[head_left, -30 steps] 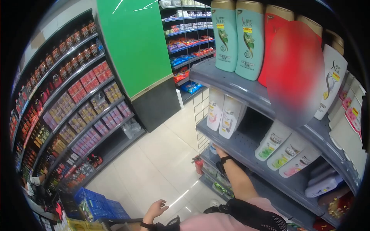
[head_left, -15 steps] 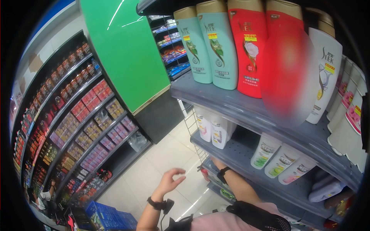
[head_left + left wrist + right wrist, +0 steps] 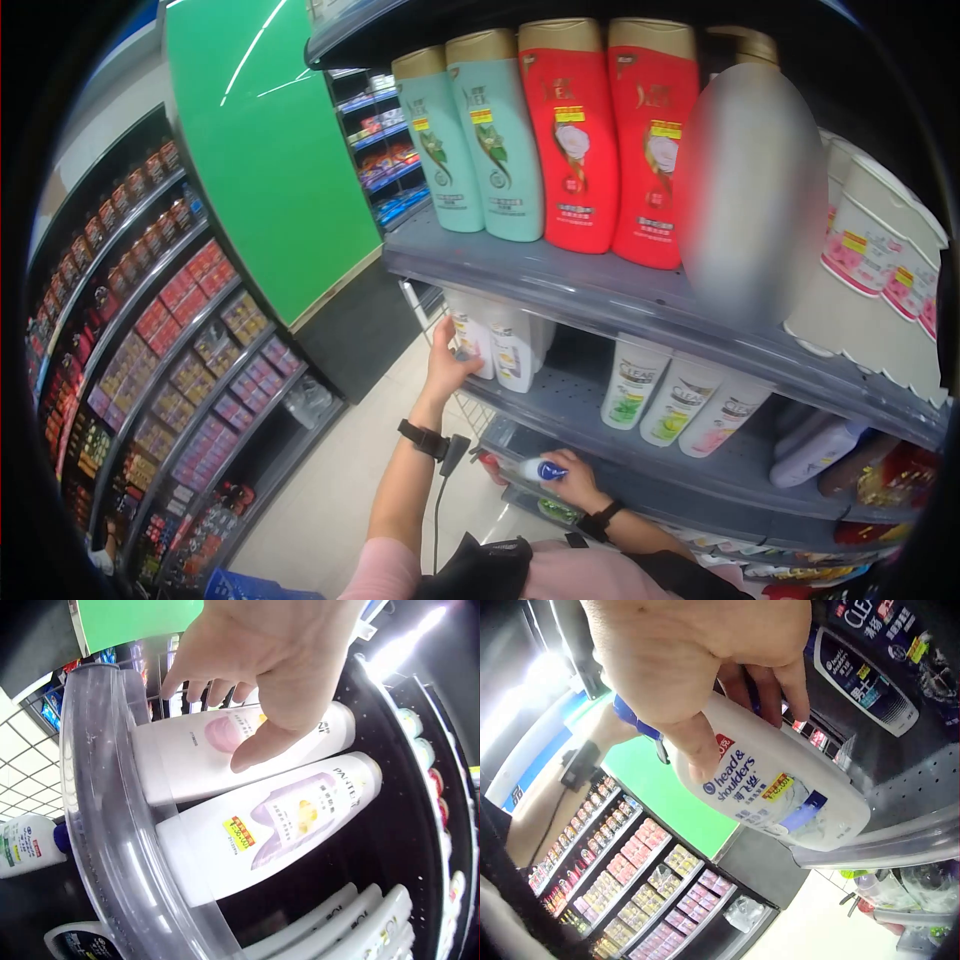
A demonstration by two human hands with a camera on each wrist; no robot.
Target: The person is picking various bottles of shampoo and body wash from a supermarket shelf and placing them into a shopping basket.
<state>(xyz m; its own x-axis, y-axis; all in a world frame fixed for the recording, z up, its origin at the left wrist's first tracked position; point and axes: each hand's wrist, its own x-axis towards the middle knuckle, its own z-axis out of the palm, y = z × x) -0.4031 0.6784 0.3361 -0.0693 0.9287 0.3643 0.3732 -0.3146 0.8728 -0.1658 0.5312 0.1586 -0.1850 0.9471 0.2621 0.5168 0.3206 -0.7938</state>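
My right hand (image 3: 577, 484) holds a white Head & Shoulders shampoo bottle (image 3: 780, 787) by its neck end. In the right wrist view the bottle is tilted, its blue cap toward the palm. On the middle shelf, my left hand (image 3: 448, 368) grips the outermost white Pantene shampoo bottle (image 3: 195, 746), which carries a pink label. The thumb (image 3: 262, 746) lies across its front and the fingers are along its outer side. A second Pantene bottle (image 3: 277, 825), with a yellow price sticker, stands right beside it.
Green and red Slek bottles (image 3: 570, 150) line the shelf above. Clear bottles (image 3: 680, 405) stand farther right on the middle shelf. A clear plastic lip (image 3: 112, 795) runs along the shelf edge. Across the aisle are a stocked shelf (image 3: 170, 350) and a blue crate (image 3: 255, 586).
My left hand has risen from over the aisle to the outer Pantene bottle. The right hand has come out from the lower shelf with the Head & Shoulders bottle. The view has shifted right.
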